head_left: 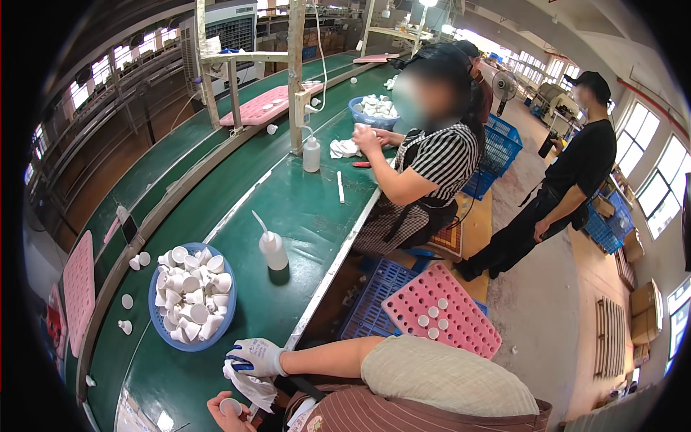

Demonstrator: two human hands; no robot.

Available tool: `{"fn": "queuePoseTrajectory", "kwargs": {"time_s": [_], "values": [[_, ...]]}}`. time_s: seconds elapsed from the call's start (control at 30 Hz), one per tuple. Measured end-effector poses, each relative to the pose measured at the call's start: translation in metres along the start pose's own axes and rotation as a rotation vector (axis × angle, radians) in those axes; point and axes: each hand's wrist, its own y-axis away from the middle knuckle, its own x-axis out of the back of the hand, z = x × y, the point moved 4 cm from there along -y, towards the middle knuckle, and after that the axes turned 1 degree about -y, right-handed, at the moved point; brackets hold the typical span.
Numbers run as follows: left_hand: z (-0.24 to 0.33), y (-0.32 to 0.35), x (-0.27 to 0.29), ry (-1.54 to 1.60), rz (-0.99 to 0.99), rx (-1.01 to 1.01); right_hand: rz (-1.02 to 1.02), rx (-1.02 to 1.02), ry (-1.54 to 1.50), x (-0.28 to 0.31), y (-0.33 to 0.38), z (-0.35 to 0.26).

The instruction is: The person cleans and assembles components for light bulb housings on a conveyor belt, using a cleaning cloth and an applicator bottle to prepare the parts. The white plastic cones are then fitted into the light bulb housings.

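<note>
Left hand (224,423) pinching 1 round white piece (230,407); right hand (258,357) clutching white cloth (255,390) nearby.

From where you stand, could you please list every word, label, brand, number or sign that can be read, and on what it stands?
None can be read clearly.
White glove: small dark marks, too small to read.
Brown apron: pale design, too blurred to read.
</note>
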Motion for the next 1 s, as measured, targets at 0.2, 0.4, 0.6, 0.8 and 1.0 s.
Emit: {"fn": "queuePoseTrajectory", "kwargs": {"time_s": [0.2,0.4,0.6,0.8,1.0], "values": [[0.002,0.002,0.004,-0.092,-0.080,0.129,-0.010,-0.007,0.006,0.003,0.001,-0.001],[-0.006,0.002,0.007,-0.084,-0.135,0.179,-0.001,-0.005,-0.003,-0.001,0.001,0.002],[-0.005,0.004,-0.009,0.064,-0.013,0.237,-0.016,-0.020,-0.002,0.005,0.003,0.003],[-0.027,-0.007,0.000,0.034,-0.013,0.387,0.069,0.084,-0.040,0.014,0.005,-0.023],[-0.009,0.015,0.008,0.150,0.254,0.490,-0.011,0.389,0.076,-0.001,-0.006,-0.113]]}}
